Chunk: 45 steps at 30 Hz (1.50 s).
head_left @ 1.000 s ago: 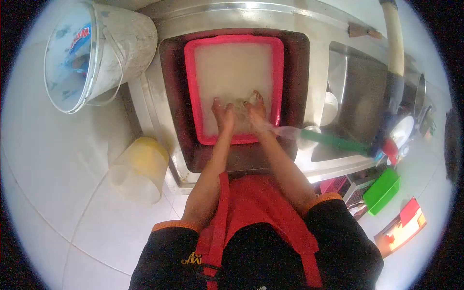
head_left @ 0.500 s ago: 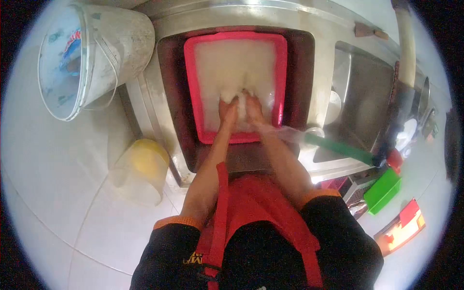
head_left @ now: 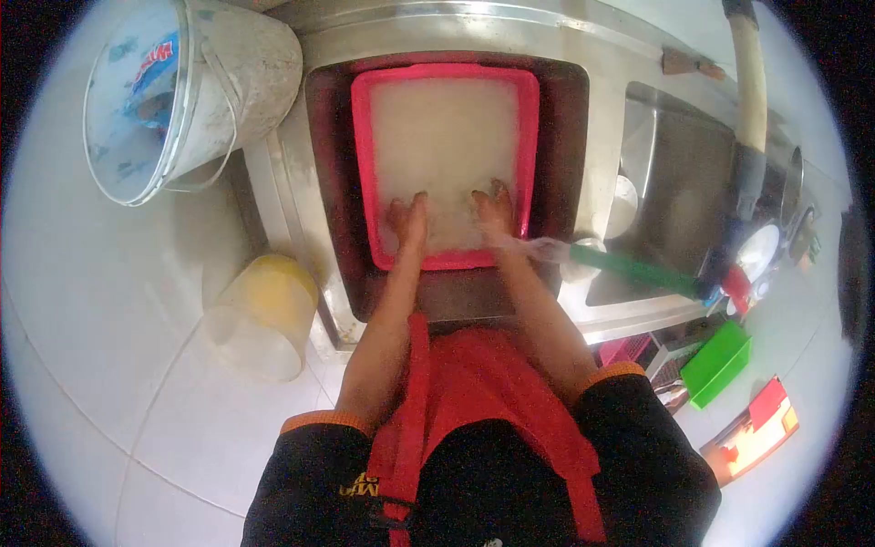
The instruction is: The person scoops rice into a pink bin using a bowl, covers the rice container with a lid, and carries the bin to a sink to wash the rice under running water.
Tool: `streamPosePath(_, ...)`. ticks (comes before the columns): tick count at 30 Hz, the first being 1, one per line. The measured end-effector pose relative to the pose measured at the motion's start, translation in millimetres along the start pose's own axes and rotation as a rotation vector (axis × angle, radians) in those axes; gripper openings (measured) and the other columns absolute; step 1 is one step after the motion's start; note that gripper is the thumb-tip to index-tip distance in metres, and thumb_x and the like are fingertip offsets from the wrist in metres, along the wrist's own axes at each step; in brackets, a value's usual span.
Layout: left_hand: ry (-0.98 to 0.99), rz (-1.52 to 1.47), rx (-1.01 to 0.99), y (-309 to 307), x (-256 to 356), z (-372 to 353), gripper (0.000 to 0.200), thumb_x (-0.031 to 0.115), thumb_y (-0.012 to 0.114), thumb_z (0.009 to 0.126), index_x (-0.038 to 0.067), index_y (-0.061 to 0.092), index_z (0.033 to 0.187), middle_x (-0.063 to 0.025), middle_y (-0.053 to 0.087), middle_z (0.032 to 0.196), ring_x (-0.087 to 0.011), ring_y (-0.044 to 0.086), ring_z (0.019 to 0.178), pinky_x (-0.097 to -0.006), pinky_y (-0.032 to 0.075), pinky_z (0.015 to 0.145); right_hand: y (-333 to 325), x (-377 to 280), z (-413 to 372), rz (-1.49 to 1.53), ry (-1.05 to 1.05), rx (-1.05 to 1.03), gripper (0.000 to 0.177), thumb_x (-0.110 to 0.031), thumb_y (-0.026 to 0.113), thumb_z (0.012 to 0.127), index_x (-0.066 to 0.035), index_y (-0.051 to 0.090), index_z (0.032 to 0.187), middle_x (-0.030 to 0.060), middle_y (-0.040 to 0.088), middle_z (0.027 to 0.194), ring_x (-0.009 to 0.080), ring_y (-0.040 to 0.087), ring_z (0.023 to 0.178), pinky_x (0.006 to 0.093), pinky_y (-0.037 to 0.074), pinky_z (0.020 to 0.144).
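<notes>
A pink-red tub [head_left: 366, 164] full of cloudy whitish water [head_left: 447, 128] sits in the left sink basin [head_left: 570, 137]. My left hand [head_left: 408, 217] is partly in the water near the tub's lower left corner, its fingers apart. On the right side my right hand [head_left: 494, 208] is also partly under the surface, fingers spread. Neither hand shows anything held, though the cloudy water hides what lies below. From a green hose [head_left: 633, 272] a stream of water runs across my right wrist into the tub.
A white bucket [head_left: 246, 82] holding a blue and red packet stands at the upper left. Below it is a yellowish translucent container [head_left: 266, 314]. The second basin [head_left: 679, 182] holds a white bowl [head_left: 622, 206]. A green basket [head_left: 717, 365] is at the lower right.
My hands have moved apart and slightly back toward me; before, they were close together in the middle of the tub with whitish matter at the fingers.
</notes>
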<state>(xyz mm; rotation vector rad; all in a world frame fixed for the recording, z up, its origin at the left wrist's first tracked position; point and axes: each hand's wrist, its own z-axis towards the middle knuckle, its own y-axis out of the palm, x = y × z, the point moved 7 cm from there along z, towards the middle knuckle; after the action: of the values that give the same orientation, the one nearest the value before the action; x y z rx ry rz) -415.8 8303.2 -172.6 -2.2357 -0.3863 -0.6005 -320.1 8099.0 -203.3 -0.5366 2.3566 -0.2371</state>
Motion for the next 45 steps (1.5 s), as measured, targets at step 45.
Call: streamPosePath(45,-0.152,-0.377,-0.245,6.6,62.5,-49.6,0.045,0.019,0.059,0.089,-0.002,0.045,0.125,-0.0194,0.056,0.120,-0.0311,0.055,0.110,-0.0391,0.042,0.096,36.3,-32.9,-25.9,0.244,-0.078,-0.162,0.039,-0.022,0.053,0.095,-0.005,0.050,0.130,0.0142,0.059,0.115,0.0259,0.056,0.104,0.0411,0.046,0.088)
